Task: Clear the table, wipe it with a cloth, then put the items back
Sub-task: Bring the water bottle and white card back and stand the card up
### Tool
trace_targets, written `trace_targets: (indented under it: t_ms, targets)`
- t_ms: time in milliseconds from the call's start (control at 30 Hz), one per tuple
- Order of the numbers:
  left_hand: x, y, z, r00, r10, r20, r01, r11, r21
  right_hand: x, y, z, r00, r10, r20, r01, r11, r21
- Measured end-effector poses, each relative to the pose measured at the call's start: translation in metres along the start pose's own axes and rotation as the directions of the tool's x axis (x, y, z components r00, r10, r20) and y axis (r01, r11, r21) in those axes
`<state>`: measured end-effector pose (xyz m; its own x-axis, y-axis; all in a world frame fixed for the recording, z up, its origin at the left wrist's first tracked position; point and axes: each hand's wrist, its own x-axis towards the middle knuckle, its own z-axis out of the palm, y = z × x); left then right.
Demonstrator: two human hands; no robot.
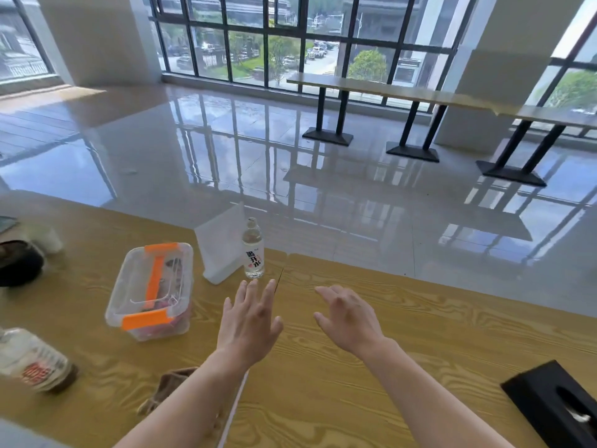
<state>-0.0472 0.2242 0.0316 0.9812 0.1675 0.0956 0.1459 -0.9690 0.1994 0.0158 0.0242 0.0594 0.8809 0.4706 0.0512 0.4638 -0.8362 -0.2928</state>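
Both my hands hover over the wooden table (420,321), empty. My left hand (250,321) has straight, spread fingers pointing toward a small water bottle (253,250) that stands upright just beyond them. My right hand (350,316) is relaxed, palm down, over bare wood. Left of my hands sits a clear plastic box (151,291) with orange latches. A white folded stand (223,244) is beside the small water bottle. A brown cloth (169,388) lies partly under my left forearm.
A larger labelled bottle (34,360) lies blurred at the left edge. A dark round object (19,261) and a white cup (48,239) sit far left. A black tissue box (555,405) is at the right front. Beyond are glossy floor and another long table (403,90).
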Motion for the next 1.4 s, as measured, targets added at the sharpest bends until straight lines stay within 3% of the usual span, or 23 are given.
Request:
trace_targets:
  t_ms: [467, 933, 1233, 1400]
  targets:
    - [0.063, -0.061, -0.022, 0.988, -0.133, -0.084, 0.137, 0.990, 0.045, 0.115, -0.036, 0.012, 0.989, -0.143, 0.047, 0.140, 0.988, 0.062]
    - [0.176, -0.140, -0.037, 0.990, -0.122, -0.072, 0.132, 0.979, 0.152, 0.231, -0.070, 0.032, 0.998, -0.015, 0.059, 0.001, 0.973, 0.230]
    - [0.221, -0.169, -0.022, 0.986, -0.154, 0.059, 0.156, 0.987, -0.031, 0.288, -0.093, 0.060, 0.959, -0.043, 0.279, -0.021, 0.974, 0.224]
    - [0.225, -0.168, -0.016, 0.993, -0.110, 0.046, 0.112, 0.992, -0.052, 0.291, -0.095, 0.073, 0.975, -0.036, 0.219, 0.001, 0.987, 0.158]
